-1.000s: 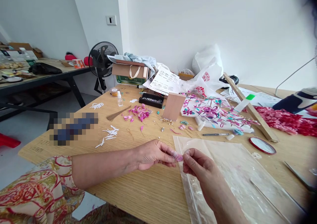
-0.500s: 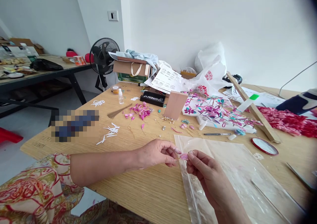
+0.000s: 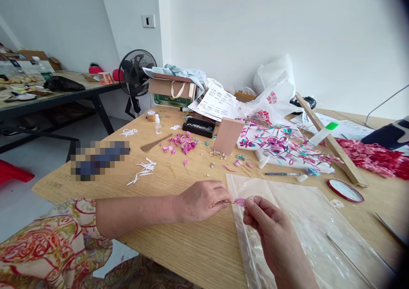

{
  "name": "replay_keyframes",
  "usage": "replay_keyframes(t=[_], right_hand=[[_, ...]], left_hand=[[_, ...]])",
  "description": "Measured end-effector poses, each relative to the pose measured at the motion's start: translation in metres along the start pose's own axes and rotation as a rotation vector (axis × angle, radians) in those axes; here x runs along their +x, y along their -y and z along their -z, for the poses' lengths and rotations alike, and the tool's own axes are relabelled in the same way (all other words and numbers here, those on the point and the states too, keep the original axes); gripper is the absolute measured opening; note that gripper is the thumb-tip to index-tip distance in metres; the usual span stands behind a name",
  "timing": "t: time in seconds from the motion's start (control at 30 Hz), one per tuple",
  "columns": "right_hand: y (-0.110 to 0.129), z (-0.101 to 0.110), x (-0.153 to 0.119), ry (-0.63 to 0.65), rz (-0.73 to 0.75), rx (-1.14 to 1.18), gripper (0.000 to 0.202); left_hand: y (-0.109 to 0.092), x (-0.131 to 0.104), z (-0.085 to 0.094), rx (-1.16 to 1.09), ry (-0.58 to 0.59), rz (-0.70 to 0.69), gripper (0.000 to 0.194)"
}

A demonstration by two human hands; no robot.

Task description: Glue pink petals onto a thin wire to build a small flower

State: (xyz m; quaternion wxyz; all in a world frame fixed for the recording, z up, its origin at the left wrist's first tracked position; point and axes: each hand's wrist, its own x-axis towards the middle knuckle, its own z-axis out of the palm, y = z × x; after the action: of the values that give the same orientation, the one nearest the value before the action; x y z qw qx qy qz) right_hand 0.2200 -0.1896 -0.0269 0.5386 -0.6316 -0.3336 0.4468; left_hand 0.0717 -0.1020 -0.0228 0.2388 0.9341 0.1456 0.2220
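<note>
At the near left corner of the plastic sheet (image 3: pixel 306 221), both hands are meeting over the worktop (image 3: pixel 198 246). The left hand (image 3: pixel 201 200) is pinching a thin stem between thumb and fingertips, and the right hand (image 3: pixel 266 225) is pinching the small pink petal (image 3: pixel 239 201) at the end of that stem. The hands are lying close together, joined only by the petal piece, which is hanging just above the sheet's edge.

Beyond the sheet, a wooden block (image 3: pixel 227 135) is standing upright. Left of the block, loose pink petals (image 3: pixel 182 142) are lying scattered, with a black tray (image 3: pixel 198 127) just behind them. Farther left of the block, white cut-outs (image 3: pixel 143 169) are lying on the bare wood. Right of the block, a white panel (image 3: pixel 281 146) is carrying pink and teal flower work. A red-rimmed lid (image 3: pixel 345 190) is lying just beside the sheet's far right corner. A black fan (image 3: pixel 137 73) is standing behind the worktop.
</note>
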Motion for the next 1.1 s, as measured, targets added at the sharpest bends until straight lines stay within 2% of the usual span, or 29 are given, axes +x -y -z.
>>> replay_keyframes(t=[0.13,0.23,0.4,0.5,0.63,0.87,1.1], right_hand=[[0.0,0.005,0.0,-0.01,-0.031,0.102,0.025],[0.0,0.008,-0.001,0.0,-0.064,0.197,0.023],[-0.002,0.006,-0.002,0.02,-0.083,0.313,0.019],[-0.003,0.003,-0.003,0.013,-0.078,0.341,0.019],[-0.002,0.001,-0.005,-0.018,-0.066,0.343,0.02],[-0.002,0.0,-0.007,-0.053,-0.053,0.28,0.021],[-0.009,0.003,-0.007,-0.039,0.0,0.15,0.024]], left_hand=[[0.002,-0.001,0.003,-0.094,-0.012,0.1,0.019],[0.002,-0.003,0.007,-0.034,-0.031,0.018,0.021],[-0.001,-0.001,0.005,0.239,-0.033,-0.129,0.015],[-0.002,0.003,0.0,0.343,-0.026,-0.136,0.013],[-0.002,0.005,-0.005,0.373,-0.02,-0.099,0.012],[-0.008,0.006,-0.004,0.292,0.047,-0.006,0.013],[-0.009,0.009,-0.001,0.005,0.048,0.055,0.013]])
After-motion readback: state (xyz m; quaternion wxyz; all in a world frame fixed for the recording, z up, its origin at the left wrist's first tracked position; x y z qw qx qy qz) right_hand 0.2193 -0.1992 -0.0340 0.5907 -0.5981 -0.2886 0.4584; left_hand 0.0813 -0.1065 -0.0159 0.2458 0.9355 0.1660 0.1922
